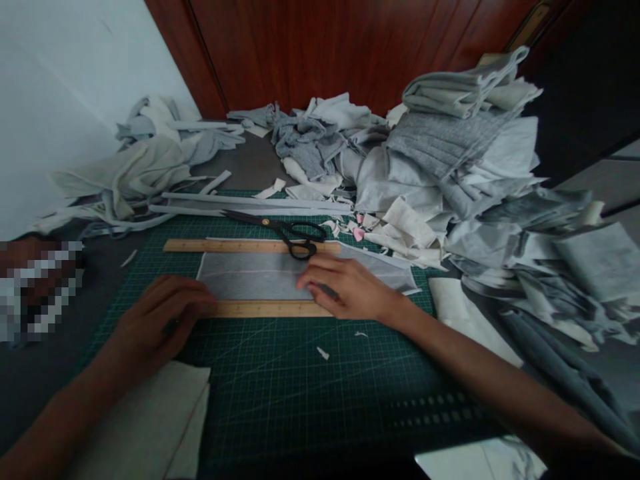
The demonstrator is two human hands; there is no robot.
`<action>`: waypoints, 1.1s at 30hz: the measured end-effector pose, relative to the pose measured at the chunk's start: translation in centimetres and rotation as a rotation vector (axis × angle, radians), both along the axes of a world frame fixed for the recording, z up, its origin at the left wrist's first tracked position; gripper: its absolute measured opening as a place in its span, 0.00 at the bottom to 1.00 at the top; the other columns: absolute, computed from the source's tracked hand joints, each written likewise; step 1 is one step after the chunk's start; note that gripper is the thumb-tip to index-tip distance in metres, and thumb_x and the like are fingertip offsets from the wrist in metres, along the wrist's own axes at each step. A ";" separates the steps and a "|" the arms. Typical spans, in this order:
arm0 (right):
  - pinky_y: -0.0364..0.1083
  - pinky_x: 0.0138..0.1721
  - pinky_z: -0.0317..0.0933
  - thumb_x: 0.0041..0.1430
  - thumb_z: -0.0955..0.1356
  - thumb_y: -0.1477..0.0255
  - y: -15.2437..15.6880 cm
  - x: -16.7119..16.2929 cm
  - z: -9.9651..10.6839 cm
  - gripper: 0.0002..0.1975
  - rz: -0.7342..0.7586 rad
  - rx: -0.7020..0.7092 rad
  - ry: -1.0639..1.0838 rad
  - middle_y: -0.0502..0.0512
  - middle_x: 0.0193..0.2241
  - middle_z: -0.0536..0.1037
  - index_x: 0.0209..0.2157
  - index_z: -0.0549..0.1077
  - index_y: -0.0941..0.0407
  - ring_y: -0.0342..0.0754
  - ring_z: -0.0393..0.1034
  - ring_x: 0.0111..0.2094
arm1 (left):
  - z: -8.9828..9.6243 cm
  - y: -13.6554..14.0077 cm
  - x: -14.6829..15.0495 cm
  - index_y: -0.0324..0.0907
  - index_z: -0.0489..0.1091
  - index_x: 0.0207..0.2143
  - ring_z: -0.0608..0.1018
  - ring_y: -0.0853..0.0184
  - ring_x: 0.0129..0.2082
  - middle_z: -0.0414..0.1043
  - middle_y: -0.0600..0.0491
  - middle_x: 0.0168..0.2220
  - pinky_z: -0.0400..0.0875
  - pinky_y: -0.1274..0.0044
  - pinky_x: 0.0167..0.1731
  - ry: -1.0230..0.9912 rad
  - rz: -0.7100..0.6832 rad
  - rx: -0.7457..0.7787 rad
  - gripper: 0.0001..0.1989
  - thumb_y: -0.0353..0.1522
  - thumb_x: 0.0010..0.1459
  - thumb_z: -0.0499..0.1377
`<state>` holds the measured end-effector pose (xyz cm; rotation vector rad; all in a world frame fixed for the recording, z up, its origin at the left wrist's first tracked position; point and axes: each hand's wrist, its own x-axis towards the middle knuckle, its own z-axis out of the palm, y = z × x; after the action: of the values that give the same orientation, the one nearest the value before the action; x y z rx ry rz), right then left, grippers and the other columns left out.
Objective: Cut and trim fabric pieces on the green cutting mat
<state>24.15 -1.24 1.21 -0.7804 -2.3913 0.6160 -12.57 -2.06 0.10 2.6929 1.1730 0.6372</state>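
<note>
A strip of grey fabric [250, 280] with a faint pinkish line along it lies on the green cutting mat [280, 400]. A wooden ruler [270, 309] runs along its near edge, and a second wooden ruler [225, 246] lies along its far edge. My left hand [160, 320] has its fingers closed at the left end of the near ruler. Over the fabric's right half is my right hand [345, 287], fingers curled in a pinch; what they hold, if anything, is hidden. Black scissors [285, 227] rest partly across the far ruler.
Heaps of grey and white cloth [410, 167] cover the back and right. More cloth [135, 160] lies at back left. Small scraps [323, 353] dot the mat. A folded pale cloth [150, 420] lies at front left. Behind stands a reddish wooden door [310, 53].
</note>
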 end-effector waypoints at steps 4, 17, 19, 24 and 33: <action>0.48 0.44 0.65 0.71 0.62 0.76 -0.2 -0.6 -1.2 0.09 0.076 -0.041 -0.063 0.55 0.41 0.77 0.46 0.74 0.54 0.49 0.72 0.41 | 1.0 0.8 1.1 0.47 0.73 0.47 0.76 0.57 0.55 0.76 0.49 0.52 0.72 0.61 0.58 0.143 -0.077 0.077 0.11 0.27 0.68 0.53; 0.47 0.48 0.65 0.73 0.64 0.74 0.0 -1.2 -2.7 0.08 0.080 0.023 -0.084 0.53 0.39 0.77 0.43 0.75 0.55 0.47 0.72 0.40 | -0.6 5.4 6.2 0.43 0.41 0.76 0.56 0.52 0.75 0.51 0.40 0.75 0.56 0.54 0.72 0.165 -0.033 -0.035 0.34 0.36 0.73 0.48; 0.47 0.48 0.65 0.72 0.64 0.74 0.0 -1.2 -2.6 0.08 0.078 0.020 -0.097 0.53 0.39 0.77 0.43 0.75 0.56 0.47 0.72 0.40 | -0.9 5.3 6.6 0.44 0.40 0.77 0.55 0.52 0.76 0.50 0.41 0.76 0.54 0.53 0.72 0.165 -0.039 -0.035 0.34 0.36 0.74 0.47; 0.47 0.47 0.66 0.73 0.64 0.74 -0.3 -1.2 -2.2 0.08 0.064 0.001 -0.130 0.54 0.39 0.76 0.43 0.75 0.56 0.48 0.71 0.40 | -1.6 5.2 8.1 0.35 0.47 0.75 0.57 0.54 0.75 0.55 0.38 0.74 0.53 0.54 0.73 0.151 -0.051 -0.068 0.32 0.39 0.74 0.44; 0.47 0.46 0.65 0.72 0.64 0.74 -0.6 -1.1 -2.4 0.08 0.047 -0.051 -0.117 0.53 0.39 0.75 0.43 0.75 0.54 0.47 0.71 0.40 | -2.1 4.9 8.4 0.31 0.55 0.72 0.54 0.52 0.76 0.53 0.37 0.75 0.50 0.55 0.74 0.174 -0.051 -0.073 0.31 0.40 0.75 0.44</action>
<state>23.05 -1.82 -1.14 -0.8039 -2.5155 0.6703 -4.18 2.82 -2.03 2.7518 1.1370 0.3513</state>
